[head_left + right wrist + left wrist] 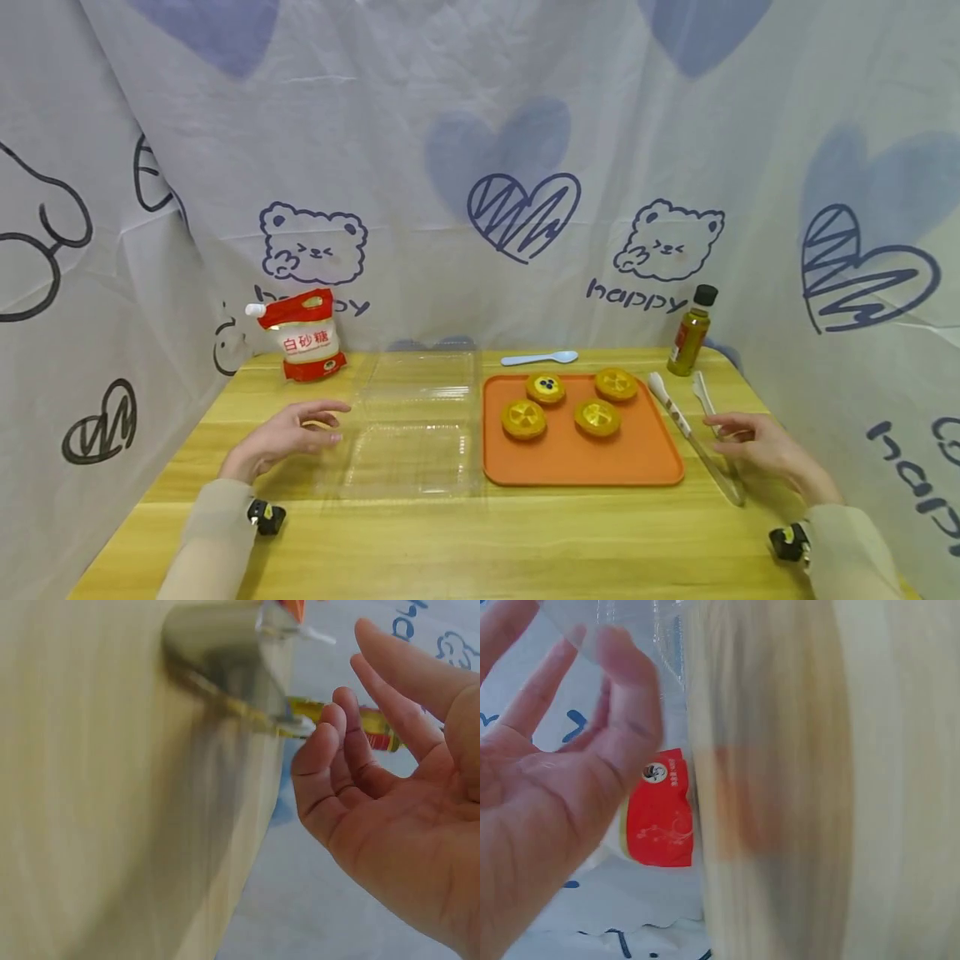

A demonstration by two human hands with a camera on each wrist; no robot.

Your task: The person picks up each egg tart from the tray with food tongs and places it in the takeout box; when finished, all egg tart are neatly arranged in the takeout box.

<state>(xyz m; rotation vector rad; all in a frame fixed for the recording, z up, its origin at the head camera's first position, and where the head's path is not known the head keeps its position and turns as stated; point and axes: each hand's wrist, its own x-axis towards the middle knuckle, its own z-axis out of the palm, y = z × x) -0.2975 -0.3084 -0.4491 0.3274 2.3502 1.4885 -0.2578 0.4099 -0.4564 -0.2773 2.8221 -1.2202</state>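
Note:
My left hand (288,437) hovers with fingers spread and relaxed, just left of a clear plastic clamshell box (408,482) lying opened out on the table. In the left wrist view, the thumb overlaps the edge of that clear plastic (641,611). Over the right side, my right hand (768,450) hangs beside a pair of metal tongs (682,423), fingers loosely bent. The right wrist view shows nothing in its palm, and the tongs' bent end (217,645) is past the fingertips. An orange tray (555,467) holds several egg tarts (523,419), one topped with dark berries (546,388).
A red and white sugar bag (309,342) stands at the back left. Behind the tray lies a pale blue spoon (540,358). An oil bottle (688,333) stands at the back right. Printed cloth (420,275) hangs around the wooden table (525,550).

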